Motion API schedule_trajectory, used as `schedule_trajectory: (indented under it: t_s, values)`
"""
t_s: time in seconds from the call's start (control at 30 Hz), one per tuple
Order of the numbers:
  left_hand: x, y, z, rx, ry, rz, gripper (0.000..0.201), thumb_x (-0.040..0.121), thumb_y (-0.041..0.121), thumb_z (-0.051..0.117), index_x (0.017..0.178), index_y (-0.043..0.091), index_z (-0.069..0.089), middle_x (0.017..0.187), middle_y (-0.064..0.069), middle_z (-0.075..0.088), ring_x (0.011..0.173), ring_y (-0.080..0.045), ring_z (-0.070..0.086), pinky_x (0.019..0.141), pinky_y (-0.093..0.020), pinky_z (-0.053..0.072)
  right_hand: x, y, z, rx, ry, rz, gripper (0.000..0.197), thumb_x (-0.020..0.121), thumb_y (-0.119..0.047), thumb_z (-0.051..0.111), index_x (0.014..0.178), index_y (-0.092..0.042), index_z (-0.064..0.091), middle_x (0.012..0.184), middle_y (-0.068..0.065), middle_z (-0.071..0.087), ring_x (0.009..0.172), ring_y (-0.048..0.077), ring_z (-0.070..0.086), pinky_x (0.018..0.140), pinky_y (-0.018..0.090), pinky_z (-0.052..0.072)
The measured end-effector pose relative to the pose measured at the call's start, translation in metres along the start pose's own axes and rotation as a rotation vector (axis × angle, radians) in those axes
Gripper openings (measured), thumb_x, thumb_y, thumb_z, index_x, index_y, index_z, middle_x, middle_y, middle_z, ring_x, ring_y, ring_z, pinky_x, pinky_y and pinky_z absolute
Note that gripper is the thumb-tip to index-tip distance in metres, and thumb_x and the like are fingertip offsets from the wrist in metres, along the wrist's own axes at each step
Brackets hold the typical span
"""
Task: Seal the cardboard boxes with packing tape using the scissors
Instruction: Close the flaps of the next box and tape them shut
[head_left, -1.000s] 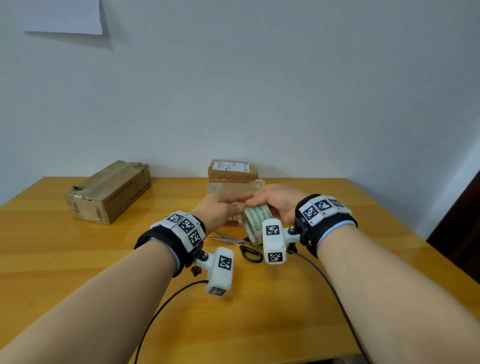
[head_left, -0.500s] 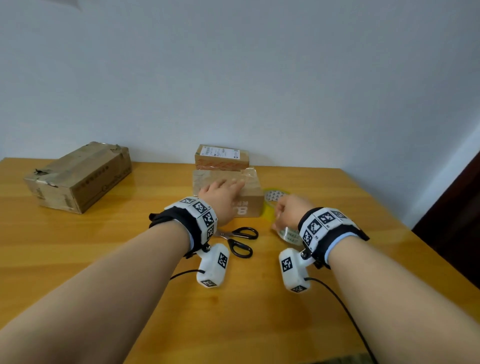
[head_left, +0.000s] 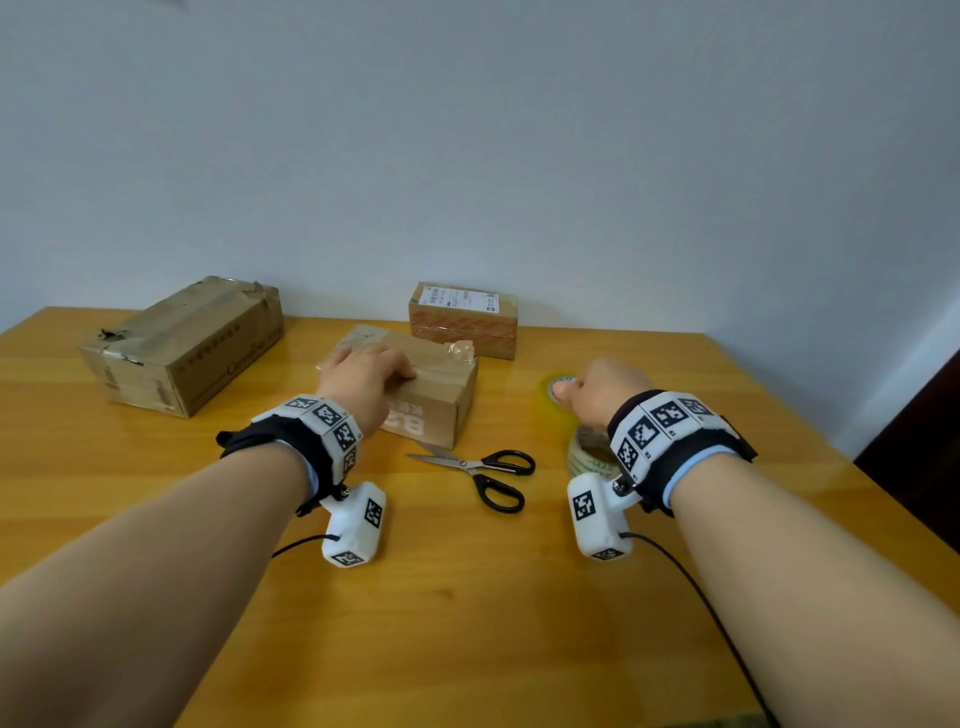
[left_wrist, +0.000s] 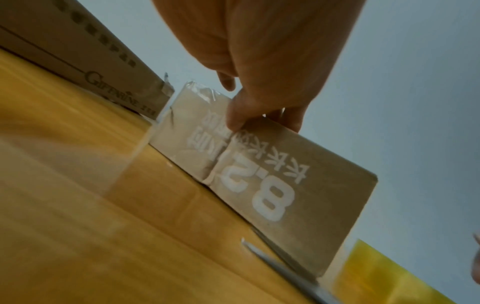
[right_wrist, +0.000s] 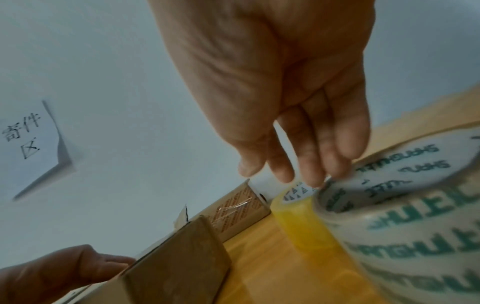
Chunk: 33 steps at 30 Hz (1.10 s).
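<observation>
The head view looks forward and down from above the table (head_left: 467, 623), taking in both forearms, three boxes, the scissors (head_left: 483, 467) and the wall behind. The left wrist view sits low, just above the tabletop and tilted, looking along the left hand (left_wrist: 259, 61) at the near side of the small box (left_wrist: 285, 185) from very close; the big box (left_wrist: 78, 61) fills its upper left corner. The right wrist view is equally low and tilted, looking along the right hand (right_wrist: 285, 92) past the printed tape roll (right_wrist: 415, 226) and yellow tape roll (right_wrist: 298, 222) toward the wall. All three views share the small box; both wrist views catch the yellow roll.
</observation>
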<state>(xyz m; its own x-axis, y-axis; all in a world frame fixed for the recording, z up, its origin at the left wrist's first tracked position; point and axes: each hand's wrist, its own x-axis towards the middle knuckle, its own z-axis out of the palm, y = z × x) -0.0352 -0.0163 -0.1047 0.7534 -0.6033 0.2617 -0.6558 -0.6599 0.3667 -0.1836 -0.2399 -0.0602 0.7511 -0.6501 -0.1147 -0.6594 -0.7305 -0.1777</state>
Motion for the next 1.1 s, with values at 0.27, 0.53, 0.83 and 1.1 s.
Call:
schedule_trajectory:
  t_s: [0.27,0.53,0.83,1.1]
  values:
    - [-0.015,-0.027,-0.015,-0.216,-0.053,-0.051,0.059,0.076,-0.021,0.045,0.087,0.033,0.067,0.114,0.010,0.065,0.107,-0.014,0.059,0.095,-0.027,0.048,-0.011,-0.062,0.022,0.490,-0.163,-0.328,0.060,0.096,-0.062,0.049,0.138,-0.019,0.058,0.137,-0.008,0.057,0.117,0.018,0.061,0.102,0.043,0.052]
    - [-0.022,-0.009,-0.037,-0.243,-0.158,-0.100,0.015,0.092,0.019,0.055,0.094,0.024,0.069,0.104,0.006,0.067,0.102,-0.017,0.060,0.091,-0.034,0.049,-0.007,-0.088,0.048,0.621,-0.211,-0.236,0.042,0.089,-0.050,0.070,0.111,-0.015,0.070,0.109,0.003,0.071,0.099,0.021,0.068,0.095,0.041,0.057]
    - [-0.041,-0.007,-0.029,-0.109,-0.217,0.009,0.061,0.073,0.036,0.083,0.124,0.025,0.050,0.125,0.006,0.044,0.110,-0.013,0.049,0.095,-0.028,0.045,-0.021,-0.096,0.053,1.021,-0.453,-0.054,0.032,0.106,-0.038,0.048,0.101,-0.010,0.064,0.091,0.007,0.066,0.082,0.020,0.063,0.092,0.040,0.057]
    - [-0.048,-0.005,-0.030,-0.143,-0.198,0.086,0.053,0.079,0.020,0.079,0.128,0.026,0.061,0.126,0.006,0.051,0.111,-0.014,0.052,0.092,-0.023,0.041,-0.022,-0.108,0.061,0.922,-0.432,-0.007,0.013,0.100,-0.019,0.060,0.106,-0.007,0.060,0.092,0.012,0.066,0.064,0.017,0.061,0.065,0.031,0.058]
